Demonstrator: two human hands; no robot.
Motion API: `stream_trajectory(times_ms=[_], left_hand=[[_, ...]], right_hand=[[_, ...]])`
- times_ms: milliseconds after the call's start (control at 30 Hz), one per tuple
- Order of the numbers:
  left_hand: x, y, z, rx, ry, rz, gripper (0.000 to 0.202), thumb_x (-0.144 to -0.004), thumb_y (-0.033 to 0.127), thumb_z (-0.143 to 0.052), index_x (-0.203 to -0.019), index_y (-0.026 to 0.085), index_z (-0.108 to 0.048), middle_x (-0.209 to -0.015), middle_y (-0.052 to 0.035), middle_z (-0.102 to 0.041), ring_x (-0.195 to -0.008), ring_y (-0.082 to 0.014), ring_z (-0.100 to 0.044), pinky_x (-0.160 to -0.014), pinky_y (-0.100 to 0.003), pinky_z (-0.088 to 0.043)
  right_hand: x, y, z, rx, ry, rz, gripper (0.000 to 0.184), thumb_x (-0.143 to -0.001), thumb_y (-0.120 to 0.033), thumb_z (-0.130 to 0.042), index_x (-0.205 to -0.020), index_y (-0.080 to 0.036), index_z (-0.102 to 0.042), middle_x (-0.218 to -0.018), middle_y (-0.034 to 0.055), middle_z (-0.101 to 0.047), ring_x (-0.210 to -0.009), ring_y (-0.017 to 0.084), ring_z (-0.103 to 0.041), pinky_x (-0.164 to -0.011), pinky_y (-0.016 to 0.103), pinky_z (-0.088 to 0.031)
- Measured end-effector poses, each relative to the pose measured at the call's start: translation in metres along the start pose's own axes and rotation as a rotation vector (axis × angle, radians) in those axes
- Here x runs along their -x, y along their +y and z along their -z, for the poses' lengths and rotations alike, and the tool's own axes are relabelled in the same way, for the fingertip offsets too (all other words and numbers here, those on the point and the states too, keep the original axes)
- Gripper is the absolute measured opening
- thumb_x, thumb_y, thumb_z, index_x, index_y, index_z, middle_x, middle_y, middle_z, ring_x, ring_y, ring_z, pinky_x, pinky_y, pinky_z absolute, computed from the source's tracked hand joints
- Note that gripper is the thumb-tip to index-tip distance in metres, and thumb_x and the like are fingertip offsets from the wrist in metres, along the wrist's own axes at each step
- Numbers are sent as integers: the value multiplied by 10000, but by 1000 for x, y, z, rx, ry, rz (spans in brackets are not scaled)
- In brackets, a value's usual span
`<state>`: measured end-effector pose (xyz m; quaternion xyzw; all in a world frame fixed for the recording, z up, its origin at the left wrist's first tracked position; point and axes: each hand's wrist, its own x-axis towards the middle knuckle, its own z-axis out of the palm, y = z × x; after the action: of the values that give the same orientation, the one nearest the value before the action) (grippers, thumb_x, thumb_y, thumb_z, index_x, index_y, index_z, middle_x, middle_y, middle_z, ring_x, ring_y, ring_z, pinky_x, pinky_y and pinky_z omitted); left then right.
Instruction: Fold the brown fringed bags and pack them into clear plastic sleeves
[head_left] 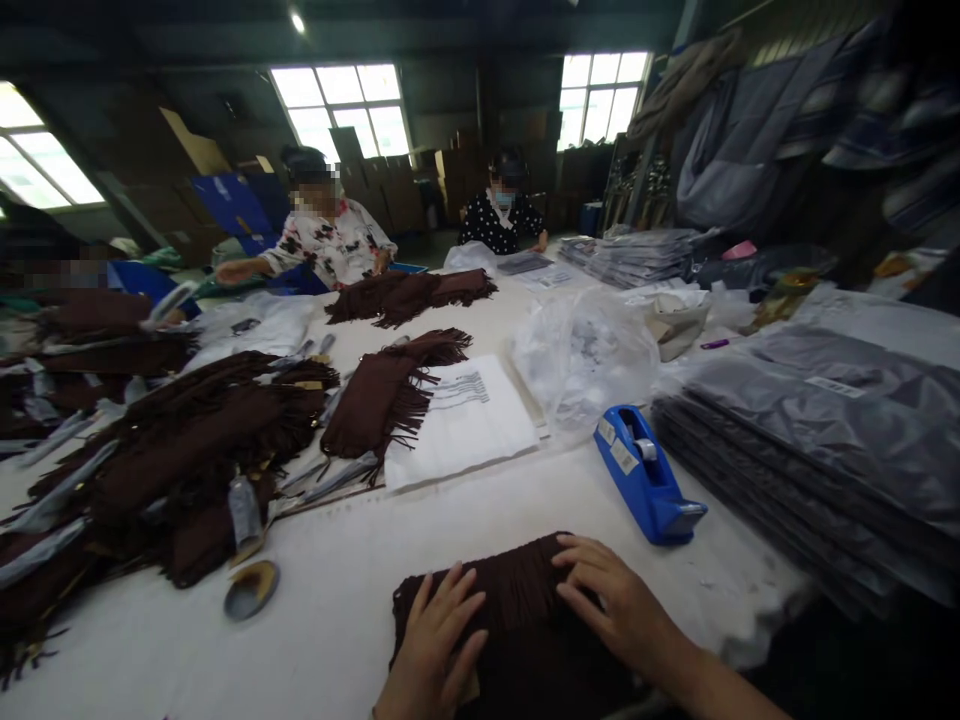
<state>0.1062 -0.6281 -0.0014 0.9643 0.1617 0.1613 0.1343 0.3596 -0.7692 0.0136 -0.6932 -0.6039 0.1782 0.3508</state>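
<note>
A dark brown fringed piece [517, 610], perhaps a bag, lies flat on the white table at the bottom centre. My left hand [439, 645] rests on its left side, fingers spread. Over its upper right corner is my right hand [611, 600], its fingers apart and slightly bent, touching the surface. Neither hand grips anything. The lower part of the brown piece runs out of view. Beyond my right hand stands a blue tape dispenser [649, 480] with a roll in it.
Several fringed brown pieces [210, 440] are heaped at left, near a tape roll [251, 590]. White sheets [472, 420] lie mid-table beside a clear plastic bag [585, 350]. Grey plastic-wrapped packs [825, 420] are stacked at right. Two people [330, 235] work across the table.
</note>
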Motion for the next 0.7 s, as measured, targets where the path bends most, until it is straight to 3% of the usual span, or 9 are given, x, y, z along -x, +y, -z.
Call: stream_trajectory(times_ms=[100, 233, 333, 467, 533, 600, 700], left_hand=[[-19, -10, 7, 58, 84, 12, 329, -878, 216, -504, -1203, 268, -501, -1199, -37, -606, -1153, -206, -530, -1022, -481, -398], [-73, -40, 12, 50, 173, 122, 168, -894, 216, -475, -1010, 222, -597, -921, -24, -673, -895, -147, -610, -880, -331, -493], [-124, -67, 8, -158, 46, 79, 172, -889, 197, -472, -1005, 177, -596, -916, -59, -644, -895, -165, -576, -821, -310, -492], [-176, -99, -9, -294, -101, 13, 235, -798, 194, -598, -1028, 145, -594, -966, -109, -617, -960, -253, -529, -801, -400, -475], [-188, -113, -17, -322, -152, 17, 121, -806, 150, -563, -903, 116, -626, -891, -129, -617, -901, -265, -535, -734, -399, -477], [-193, -126, -19, -332, -193, 29, 153, -837, 115, -492, -772, 110, -631, -800, -126, -609, -838, -248, -539, -698, -374, -472], [-188, -145, -8, -318, -228, 34, 223, -884, 162, -440, -781, 125, -633, -794, -106, -604, -830, -217, -533, -745, -353, -458]], right_hand=[[-16, 26, 10, -52, 169, -37, 169, -893, -304, -467, -861, -236, -618, -1100, 49, -618, -1200, 210, -445, -1017, 412, -368], [-49, 82, 9, -60, 287, -139, 253, -895, -382, -442, -922, -228, -642, -1149, 67, -605, -1178, 231, -472, -1039, 463, -343], [-58, 114, -8, -34, 287, -178, 302, -899, -400, -420, -1022, -220, -629, -1180, 80, -591, -1158, 237, -491, -1039, 486, -343], [-56, 129, -23, 24, 236, -117, 263, -879, -401, -466, -990, -241, -642, -1210, 60, -579, -1159, 228, -490, -1036, 456, -361], [-54, 130, -24, 37, 237, -122, 253, -881, -395, -468, -1000, -251, -639, -1215, 50, -578, -1162, 223, -488, -1034, 449, -367], [-55, 132, -23, 46, 241, -134, 255, -881, -395, -468, -1015, -258, -635, -1208, 45, -584, -1159, 224, -491, -1028, 448, -376], [-55, 136, -23, 67, 243, -130, 259, -873, -407, -479, -1017, -261, -638, -1186, 44, -601, -1142, 232, -507, -1016, 457, -386]])
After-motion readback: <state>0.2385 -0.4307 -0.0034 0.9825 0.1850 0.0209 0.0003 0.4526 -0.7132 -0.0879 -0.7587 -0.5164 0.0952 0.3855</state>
